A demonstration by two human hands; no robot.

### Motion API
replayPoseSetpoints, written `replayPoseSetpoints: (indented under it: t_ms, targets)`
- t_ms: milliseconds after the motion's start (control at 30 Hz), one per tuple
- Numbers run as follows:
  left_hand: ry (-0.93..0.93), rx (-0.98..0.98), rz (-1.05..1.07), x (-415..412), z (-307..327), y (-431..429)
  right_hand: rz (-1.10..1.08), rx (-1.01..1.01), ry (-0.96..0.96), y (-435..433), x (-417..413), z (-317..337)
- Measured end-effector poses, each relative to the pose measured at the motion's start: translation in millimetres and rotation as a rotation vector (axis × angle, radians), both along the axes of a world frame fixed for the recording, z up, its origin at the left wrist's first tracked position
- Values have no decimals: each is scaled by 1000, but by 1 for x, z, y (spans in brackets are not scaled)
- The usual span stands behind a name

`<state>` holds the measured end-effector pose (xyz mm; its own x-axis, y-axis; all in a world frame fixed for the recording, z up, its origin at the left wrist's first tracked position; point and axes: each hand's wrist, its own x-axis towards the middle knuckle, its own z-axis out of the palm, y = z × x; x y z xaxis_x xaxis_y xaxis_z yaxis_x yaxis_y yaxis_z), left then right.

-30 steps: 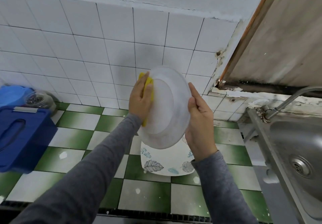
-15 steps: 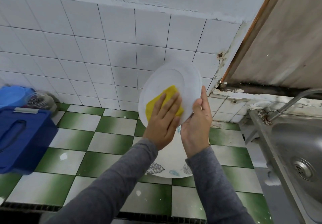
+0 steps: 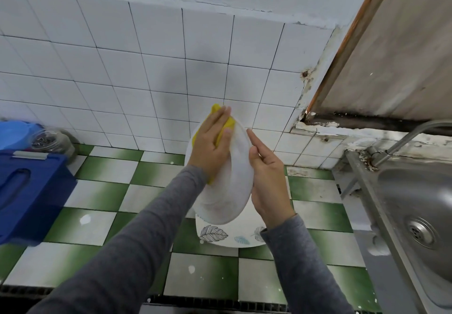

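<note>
Wiping is the step in hand. We hold the white plate (image 3: pixel 230 191) on edge above the leaf-patterned plate (image 3: pixel 220 235) on the tiled counter (image 3: pixel 97 206). Our right hand (image 3: pixel 269 179) grips its rim. Our left hand (image 3: pixel 211 150), fingers flat, presses the yellow cloth (image 3: pixel 230 123) against its upper part. Next, we judge, the cloth must cover the lower part, with a firm rim grip.

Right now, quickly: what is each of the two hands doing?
Left hand: open, flat fingers pressing a yellow cloth against the white plate.
Right hand: closed on the white plate, gripping it by its edge.
</note>
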<state>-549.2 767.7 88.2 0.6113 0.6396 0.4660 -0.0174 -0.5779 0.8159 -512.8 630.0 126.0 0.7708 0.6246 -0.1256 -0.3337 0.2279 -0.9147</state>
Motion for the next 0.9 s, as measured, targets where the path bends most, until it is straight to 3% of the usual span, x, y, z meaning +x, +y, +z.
replayPoseSetpoints:
  t_ms: [133,400,667,900]
  targets:
    - [64,-275,110,-14,-8,15,-58,47,10,-4,4,0]
    - [90,-341,124,-26,-46,8,-290,197,116,-4,12,8]
    - [107,318,-155,-27,-56,-17,-482,171,276,8,36,-3]
    - [199,649,-362,-26,-38,-22,-456,6,401,-5,65,-22]
